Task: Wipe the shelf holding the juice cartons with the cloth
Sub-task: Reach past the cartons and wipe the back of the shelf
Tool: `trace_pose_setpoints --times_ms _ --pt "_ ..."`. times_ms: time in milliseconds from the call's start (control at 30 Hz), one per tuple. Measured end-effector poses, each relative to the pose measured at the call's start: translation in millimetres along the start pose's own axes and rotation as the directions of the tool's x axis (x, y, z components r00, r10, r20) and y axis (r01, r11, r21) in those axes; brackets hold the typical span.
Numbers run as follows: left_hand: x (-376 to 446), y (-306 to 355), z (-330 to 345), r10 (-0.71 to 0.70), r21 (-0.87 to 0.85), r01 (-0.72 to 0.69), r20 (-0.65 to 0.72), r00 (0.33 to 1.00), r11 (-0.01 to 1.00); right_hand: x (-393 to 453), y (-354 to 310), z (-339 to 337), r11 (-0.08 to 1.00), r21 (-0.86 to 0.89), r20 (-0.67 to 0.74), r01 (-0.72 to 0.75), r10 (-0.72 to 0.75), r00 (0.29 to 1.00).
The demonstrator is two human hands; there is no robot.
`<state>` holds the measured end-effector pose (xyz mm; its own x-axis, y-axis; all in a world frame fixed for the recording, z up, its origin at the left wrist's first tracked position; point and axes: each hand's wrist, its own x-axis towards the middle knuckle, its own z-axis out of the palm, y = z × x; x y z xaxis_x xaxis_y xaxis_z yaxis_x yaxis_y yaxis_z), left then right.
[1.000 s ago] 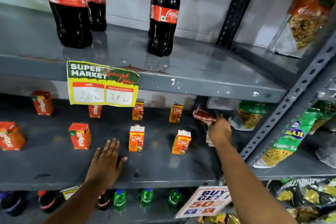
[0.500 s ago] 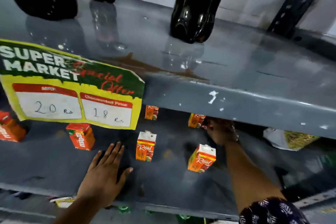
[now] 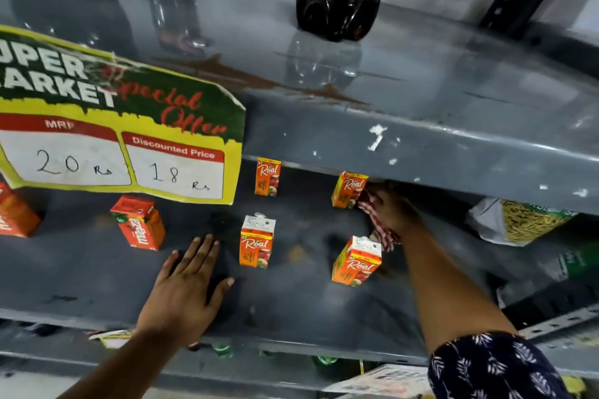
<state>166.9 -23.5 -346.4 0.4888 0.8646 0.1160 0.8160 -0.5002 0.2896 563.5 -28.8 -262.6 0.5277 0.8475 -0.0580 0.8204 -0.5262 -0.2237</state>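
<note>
Palm first: the left hand point(image 3: 184, 295) lies flat at about 7 o'clock on the grey shelf point(image 3: 308, 311), near its front lip, fingers spread and straight, gripping nothing; it looks like a brace.

Farther in, at 3 o'clock from centre, the right hand point(image 3: 393, 214) reaches deep under the upper shelf point(image 3: 421, 139), fingers curled shut around the red-checked cloth point(image 3: 377, 227), which is bunched and trails out below the wrist. The cloth looks soft and limp, so it will probably fold and drag rather than push; a broad, flat press from the palm should spread it better than a fistful.

The juice cartons are small, light and likely easy to tip (one knock from a knuckle would do it). I would take them by the side walls if they need shifting.

Counted near to far: two Real cartons in front point(image 3: 257, 243) point(image 3: 356, 261), two Real cartons behind point(image 3: 267, 176) point(image 3: 348, 189), with the cloth just beside the right-hand rear one. At 9 o'clock stand two red cartons point(image 3: 139, 222) point(image 3: 16, 215), one cut off by the edge. Six cartons in all are visible; the price sign point(image 3: 120, 126) may hide more.
</note>
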Motion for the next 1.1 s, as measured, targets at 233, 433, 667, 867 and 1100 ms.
trace_pose_setpoints --times_ms 233,433,667,867,1100 --pt "-0.1 -4.4 5.5 0.001 0.009 -0.001 -0.004 1.000 1.000 19.5 14.4 45.8 0.989 -0.143 -0.052 0.030 -0.038 0.998" --pt "0.3 -4.2 6.0 0.023 0.019 -0.023 -0.019 1.000 1.000 3.8 16.3 49.9 0.993 -0.120 -0.001 0.006 -0.006 1.000" --pt "-0.3 -4.0 7.4 0.014 0.014 -0.014 -0.040 0.999 1.000 -52.6 17.7 46.8 0.992 -0.124 0.055 -0.028 0.035 0.998" --pt "-1.7 -1.5 2.6 0.026 0.016 -0.025 -0.033 0.999 1.000 -114.0 14.7 54.2 0.992 -0.107 0.048 -0.070 0.075 0.996" --pt "-5.6 2.5 -1.4 0.044 0.017 -0.044 -0.027 0.999 0.999 -159.5 12.8 61.9 0.991 -0.017 0.060 -0.130 0.130 0.990"
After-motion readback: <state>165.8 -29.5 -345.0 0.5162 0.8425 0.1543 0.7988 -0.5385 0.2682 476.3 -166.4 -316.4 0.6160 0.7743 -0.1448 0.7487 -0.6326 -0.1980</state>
